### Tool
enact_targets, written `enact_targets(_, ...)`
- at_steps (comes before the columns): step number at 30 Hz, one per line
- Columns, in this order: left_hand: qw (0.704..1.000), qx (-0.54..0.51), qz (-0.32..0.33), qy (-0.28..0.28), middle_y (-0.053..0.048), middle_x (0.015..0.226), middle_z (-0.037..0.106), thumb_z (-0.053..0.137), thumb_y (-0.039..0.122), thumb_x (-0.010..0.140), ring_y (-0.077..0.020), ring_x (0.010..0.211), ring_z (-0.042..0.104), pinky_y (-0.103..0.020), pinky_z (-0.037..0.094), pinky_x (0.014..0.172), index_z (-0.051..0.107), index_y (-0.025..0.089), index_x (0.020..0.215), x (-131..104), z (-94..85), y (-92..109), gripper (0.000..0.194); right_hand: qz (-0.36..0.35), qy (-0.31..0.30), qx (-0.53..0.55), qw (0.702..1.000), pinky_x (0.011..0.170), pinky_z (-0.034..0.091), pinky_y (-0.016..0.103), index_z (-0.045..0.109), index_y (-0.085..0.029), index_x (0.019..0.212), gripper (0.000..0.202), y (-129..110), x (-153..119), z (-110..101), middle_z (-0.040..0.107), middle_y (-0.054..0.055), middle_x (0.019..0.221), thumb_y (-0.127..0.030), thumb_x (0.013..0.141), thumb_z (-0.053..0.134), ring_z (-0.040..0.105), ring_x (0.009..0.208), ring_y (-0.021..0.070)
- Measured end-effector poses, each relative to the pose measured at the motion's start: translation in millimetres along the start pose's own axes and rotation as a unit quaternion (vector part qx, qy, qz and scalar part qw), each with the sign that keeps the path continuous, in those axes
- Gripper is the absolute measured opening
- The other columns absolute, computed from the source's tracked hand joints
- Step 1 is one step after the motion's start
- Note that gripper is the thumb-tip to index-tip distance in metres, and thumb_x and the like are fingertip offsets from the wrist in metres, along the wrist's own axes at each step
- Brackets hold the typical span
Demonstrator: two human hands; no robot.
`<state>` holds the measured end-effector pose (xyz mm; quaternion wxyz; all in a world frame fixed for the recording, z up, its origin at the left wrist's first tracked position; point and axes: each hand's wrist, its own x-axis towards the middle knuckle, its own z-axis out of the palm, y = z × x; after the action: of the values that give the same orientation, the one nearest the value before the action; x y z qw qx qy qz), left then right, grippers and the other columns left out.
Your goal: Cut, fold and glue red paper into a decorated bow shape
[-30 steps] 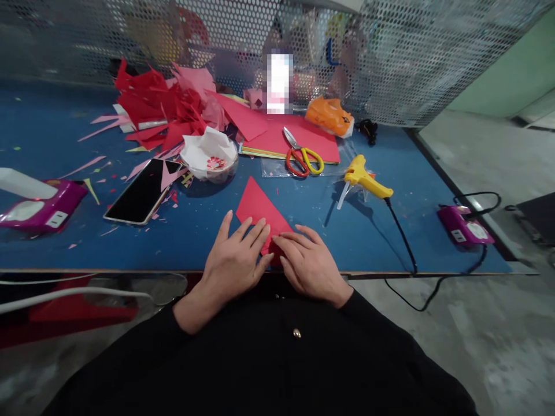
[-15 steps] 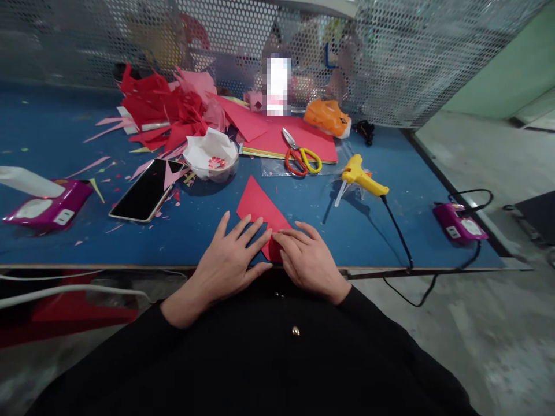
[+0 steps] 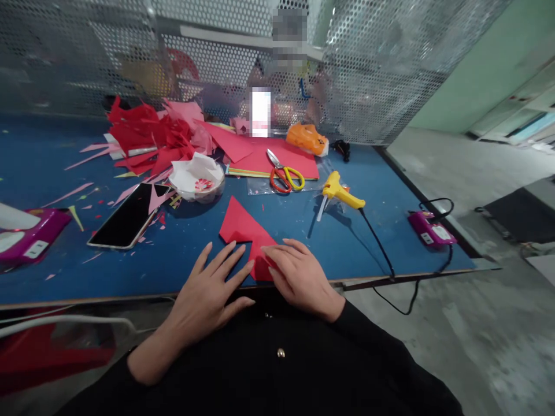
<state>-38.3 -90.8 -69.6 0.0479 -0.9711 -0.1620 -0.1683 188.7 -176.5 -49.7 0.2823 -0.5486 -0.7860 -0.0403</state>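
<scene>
A folded piece of red paper (image 3: 243, 222) lies at the front edge of the blue table, directly before me. My left hand (image 3: 212, 283) is spread flat, its fingertips at the paper's left and lower edge. On the paper's right side rests my right hand (image 3: 300, 278), fingers bent together and pressing down on it; its fingertips hide part of the paper, and I cannot tell whether they pinch it. Beyond the paper, scissors (image 3: 281, 176) with one red and one yellow handle lie on a stack of red paper (image 3: 303, 162).
A yellow glue gun (image 3: 342, 193) with a black cord lies to the right, near a purple power socket (image 3: 431, 228). Leftward are a phone (image 3: 128, 222), a bowl (image 3: 212, 193) lined with white paper, a heap of red scraps (image 3: 145, 133) and another purple socket (image 3: 37, 245). An orange packet (image 3: 307, 138) sits behind.
My left hand has drawn slightly left, uncovering more of the red paper. My right hand stays on the paper. The camera view has tilted up and turned right.
</scene>
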Motion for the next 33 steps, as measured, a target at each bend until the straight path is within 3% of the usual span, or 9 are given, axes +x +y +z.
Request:
enact_targets(3,0.998,-0.034,-0.012,0.051,-0.015,0.138,0.063,0.052,0.04,0.098,-0.0324,0.131,0.055,-0.058,0.03,0.116,0.065,0.017,0.124,7,3.7,2,0.037,0.075,0.094,-0.086,0.989,0.103,0.046,0.045,0.054,-0.017,0.132,0.038,26,8,-30,0.071,0.012,0.123,-0.016,0.094,0.048,0.066,0.111,0.0233)
enact_targets(5,0.995,-0.055,-0.022,0.079,-0.015,0.13,0.068,0.055,0.036,0.097,-0.0303,0.122,0.061,-0.055,0.035,0.112,0.065,0.015,0.119,13,5.3,4,0.032,0.178,0.116,-0.193,0.958,0.092,0.049,0.048,0.054,-0.012,0.13,0.042,56,17,-50,0.068,0.019,0.123,-0.017,0.088,0.051,0.065,0.109,0.0318)
enact_targets(7,0.992,-0.066,-0.038,0.102,-0.016,0.122,0.071,0.059,0.037,0.095,-0.0293,0.113,0.066,-0.053,0.042,0.105,0.064,0.013,0.118,19,5.7,6,0.033,0.27,0.058,-0.272,0.922,0.089,0.047,0.049,0.055,-0.007,0.127,0.047,88,25,-65,0.062,0.025,0.131,-0.013,0.081,0.052,0.062,0.111,0.0364)
enact_targets(9,0.988,-0.066,-0.069,0.117,-0.016,0.116,0.072,0.063,0.039,0.092,-0.0297,0.105,0.067,-0.05,0.047,0.097,0.062,0.01,0.117,24,4.8,9,0.037,0.323,-0.049,-0.322,0.888,0.085,0.046,0.045,0.059,-0.006,0.118,0.039,116,31,-70,0.064,0.025,0.124,-0.011,0.08,0.051,0.062,0.105,0.0344)
enact_targets(13,0.982,-0.059,-0.131,0.119,-0.016,0.106,0.072,0.067,0.04,0.088,-0.0312,0.097,0.067,-0.047,0.051,0.085,0.064,0.01,0.108,27,1.5,13,0.035,0.334,-0.095,-0.327,0.879,0.076,0.042,0.038,0.065,-0.009,0.1,0.026,145,34,-64,0.069,0.02,0.101,-0.009,0.078,0.051,0.061,0.089,0.0284)
enact_targets(18,0.982,-0.067,-0.149,0.099,-0.012,0.106,0.073,0.063,0.033,0.091,-0.0293,0.099,0.067,-0.045,0.051,0.086,0.067,0.014,0.107,26,-1.5,14,0.025,0.34,-0.088,-0.327,0.877,0.071,0.039,0.036,0.066,-0.01,0.101,0.028,151,29,-58,0.065,0.016,0.096,-0.008,0.077,0.051,0.055,0.085,0.0256)
enact_targets(24,0.98,-0.071,-0.158,0.094,-0.01,0.103,0.074,0.06,0.034,0.092,-0.0287,0.095,0.068,-0.044,0.051,0.081,0.07,0.017,0.106,28,-1.1,13,0.024,0.35,-0.049,-0.306,0.884,0.074,0.043,0.037,0.064,-0.008,0.11,0.034,152,26,-60,0.06,0.02,0.108,-0.013,0.078,0.053,0.056,0.089,0.0266)
enact_targets(28,0.978,-0.061,-0.17,0.103,-0.012,0.102,0.075,0.061,0.04,0.092,-0.029,0.092,0.068,-0.044,0.052,0.076,0.071,0.016,0.106,32,0.4,11,0.03,0.363,0.048,-0.25,0.896,0.08,0.045,0.04,0.059,-0.008,0.115,0.038,146,23,-64,0.055,0.022,0.115,-0.016,0.078,0.054,0.057,0.092,0.0267)
enact_targets(33,0.982,-0.031,-0.164,0.088,-0.009,0.1,0.075,0.056,0.026,0.095,-0.0266,0.09,0.067,-0.041,0.05,0.073,0.073,0.017,0.103,35,1.6,7,0.021,0.334,0.211,-0.09,0.914,0.084,0.047,0.045,0.055,-0.016,0.109,0.028,124,11,-62,0.058,0.016,0.107,-0.024,0.082,0.052,0.058,0.099,0.029)
